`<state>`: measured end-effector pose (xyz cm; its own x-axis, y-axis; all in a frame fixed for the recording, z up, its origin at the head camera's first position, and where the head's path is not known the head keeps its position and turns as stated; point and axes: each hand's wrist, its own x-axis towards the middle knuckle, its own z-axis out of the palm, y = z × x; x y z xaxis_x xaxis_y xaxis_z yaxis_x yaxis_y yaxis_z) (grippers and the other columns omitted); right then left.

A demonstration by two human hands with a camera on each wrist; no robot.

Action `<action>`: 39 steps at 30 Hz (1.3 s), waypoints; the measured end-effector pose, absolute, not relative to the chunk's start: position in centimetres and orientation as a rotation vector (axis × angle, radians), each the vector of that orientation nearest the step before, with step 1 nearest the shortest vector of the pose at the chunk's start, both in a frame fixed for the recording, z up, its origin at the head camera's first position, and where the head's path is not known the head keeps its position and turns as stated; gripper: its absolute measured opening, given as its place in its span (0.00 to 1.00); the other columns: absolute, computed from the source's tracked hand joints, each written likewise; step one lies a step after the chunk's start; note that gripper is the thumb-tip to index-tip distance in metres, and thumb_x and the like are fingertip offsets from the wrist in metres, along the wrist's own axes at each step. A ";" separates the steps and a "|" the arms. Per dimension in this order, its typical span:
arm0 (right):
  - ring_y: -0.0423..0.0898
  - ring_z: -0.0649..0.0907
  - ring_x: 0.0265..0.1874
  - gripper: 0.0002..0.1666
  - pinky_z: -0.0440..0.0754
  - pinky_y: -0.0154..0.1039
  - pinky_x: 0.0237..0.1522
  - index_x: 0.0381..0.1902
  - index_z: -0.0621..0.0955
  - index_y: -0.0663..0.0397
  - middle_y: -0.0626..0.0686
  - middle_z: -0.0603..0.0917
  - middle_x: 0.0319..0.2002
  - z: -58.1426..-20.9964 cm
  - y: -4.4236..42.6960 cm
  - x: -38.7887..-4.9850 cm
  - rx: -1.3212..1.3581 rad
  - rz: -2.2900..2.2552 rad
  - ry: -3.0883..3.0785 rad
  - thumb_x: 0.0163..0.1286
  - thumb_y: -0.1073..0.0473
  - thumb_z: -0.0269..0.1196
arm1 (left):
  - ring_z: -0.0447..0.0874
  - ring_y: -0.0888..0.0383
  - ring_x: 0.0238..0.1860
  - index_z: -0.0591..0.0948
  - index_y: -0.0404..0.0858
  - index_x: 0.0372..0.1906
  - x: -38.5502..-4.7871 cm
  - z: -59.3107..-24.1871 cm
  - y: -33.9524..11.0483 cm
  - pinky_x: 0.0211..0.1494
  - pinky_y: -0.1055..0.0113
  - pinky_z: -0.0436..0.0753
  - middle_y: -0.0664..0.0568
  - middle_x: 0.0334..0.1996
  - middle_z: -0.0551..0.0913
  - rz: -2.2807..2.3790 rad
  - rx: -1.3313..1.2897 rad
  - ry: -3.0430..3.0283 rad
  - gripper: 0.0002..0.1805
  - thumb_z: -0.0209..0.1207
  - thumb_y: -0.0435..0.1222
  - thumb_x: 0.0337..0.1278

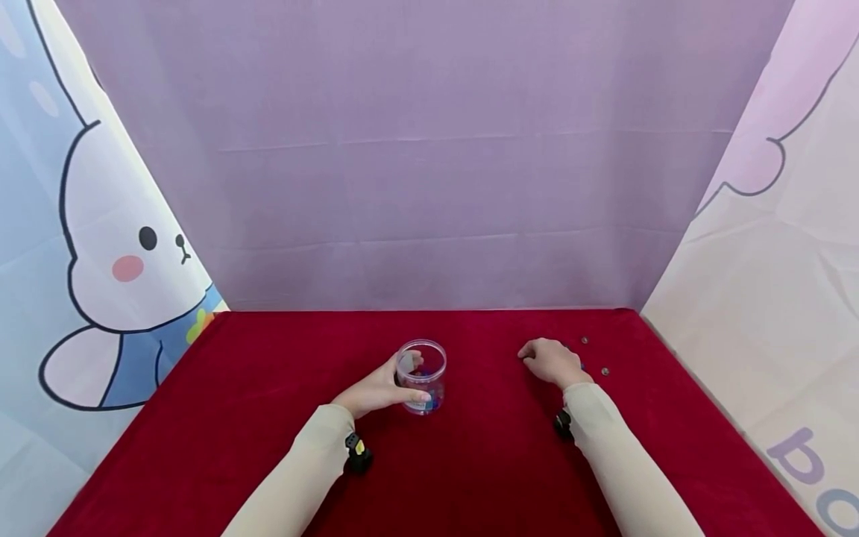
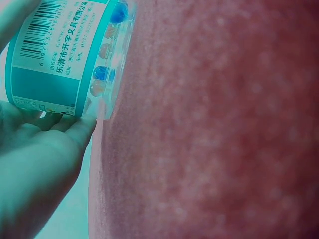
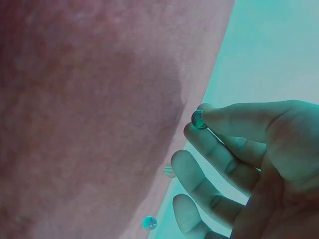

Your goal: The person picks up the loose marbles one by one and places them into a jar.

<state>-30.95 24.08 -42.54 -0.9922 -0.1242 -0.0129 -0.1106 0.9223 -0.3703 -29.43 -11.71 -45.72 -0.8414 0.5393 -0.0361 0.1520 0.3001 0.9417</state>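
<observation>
My left hand (image 1: 376,389) grips a clear plastic jar (image 1: 432,382) upright on the red cloth, thumb on the near side. In the left wrist view its label (image 2: 47,59) shows a barcode and printing. Blue and clear glass marbles (image 2: 103,73) lie at the jar's bottom. To the right, my right hand (image 1: 553,362) is just above the cloth. A glass marble (image 3: 198,119) is pinched between its thumb and fingertips, while the other fingers are loosely bent. Loose marbles lie near this hand, one of them with a blue tint (image 3: 149,222).
Two small marbles, a farther one (image 1: 584,340) and a nearer one (image 1: 605,371), sit right of my right hand. Red cloth (image 1: 470,477) covers the table. A purple curtain (image 1: 429,186) hangs behind, with printed cloths at both sides.
</observation>
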 end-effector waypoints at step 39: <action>0.52 0.83 0.46 0.13 0.82 0.52 0.36 0.51 0.86 0.47 0.51 0.84 0.51 -39.6 21.1 -28.7 -0.375 -0.683 3.222 0.71 0.56 0.65 | 0.62 0.50 0.71 0.56 0.41 0.78 -29.3 -45.6 -11.7 0.69 0.45 0.67 0.50 0.72 0.65 1.559 0.624 2.236 0.52 0.73 0.46 0.54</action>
<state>-28.72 21.06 -39.64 -0.9597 -0.1828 0.2136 -0.2538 0.8902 -0.3783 -29.34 -11.66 -45.55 -0.8442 0.5352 -0.0295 0.1575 0.3002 0.9408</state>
